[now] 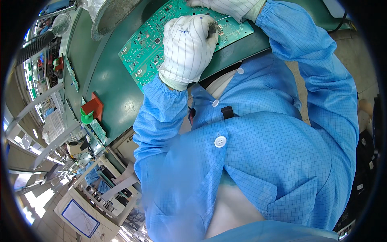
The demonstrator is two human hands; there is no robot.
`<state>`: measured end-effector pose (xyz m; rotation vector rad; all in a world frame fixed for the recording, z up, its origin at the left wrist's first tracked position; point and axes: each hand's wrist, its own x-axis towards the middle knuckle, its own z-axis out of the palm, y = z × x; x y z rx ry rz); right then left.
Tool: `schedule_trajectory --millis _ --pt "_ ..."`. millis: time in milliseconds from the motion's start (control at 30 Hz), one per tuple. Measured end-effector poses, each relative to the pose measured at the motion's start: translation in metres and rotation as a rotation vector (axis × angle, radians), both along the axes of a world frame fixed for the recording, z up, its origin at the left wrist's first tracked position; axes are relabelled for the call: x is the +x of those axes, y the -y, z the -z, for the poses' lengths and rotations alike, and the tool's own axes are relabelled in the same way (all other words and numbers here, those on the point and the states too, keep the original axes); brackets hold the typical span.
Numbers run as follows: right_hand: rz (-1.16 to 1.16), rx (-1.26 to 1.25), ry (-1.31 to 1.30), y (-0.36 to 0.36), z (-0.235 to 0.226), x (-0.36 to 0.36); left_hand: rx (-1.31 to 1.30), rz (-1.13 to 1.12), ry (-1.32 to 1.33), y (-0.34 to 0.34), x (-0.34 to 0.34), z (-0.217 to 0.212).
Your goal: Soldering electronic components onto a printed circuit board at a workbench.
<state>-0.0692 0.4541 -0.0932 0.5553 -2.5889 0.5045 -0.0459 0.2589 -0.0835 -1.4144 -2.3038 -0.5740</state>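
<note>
A large green circuit board (139, 60) lies on the green bench, set with many small components. My left hand (187, 50), in a white striped glove with dark fingertips, rests over the middle of the board. Its fingers are curled closed, and what is inside them is hidden. A thin pale wire (223, 18) runs from beside those fingertips toward my right hand (225, 5). That hand, gloved too, is over the board's far right part. The top edge of the picture cuts it off, so its grip cannot be made out.
A metal hood (111, 18) hangs over the bench (111, 76) at upper left. A red-brown block (94, 105) and a green spool (86, 117) are at the bench's left edge, near smaller circuit boards (98, 131). A dark cable (340, 24) lies at upper right.
</note>
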Motion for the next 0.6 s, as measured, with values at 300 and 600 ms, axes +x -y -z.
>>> schedule_trajectory --millis 300,600 --pt "-0.018 -0.074 -0.055 -0.001 0.010 -0.005 0.052 -0.045 0.075 0.001 -0.001 0.003" --pt "0.003 -0.006 -0.003 0.001 0.002 -0.002 0.052 -0.055 -0.021 -0.001 0.000 0.008"
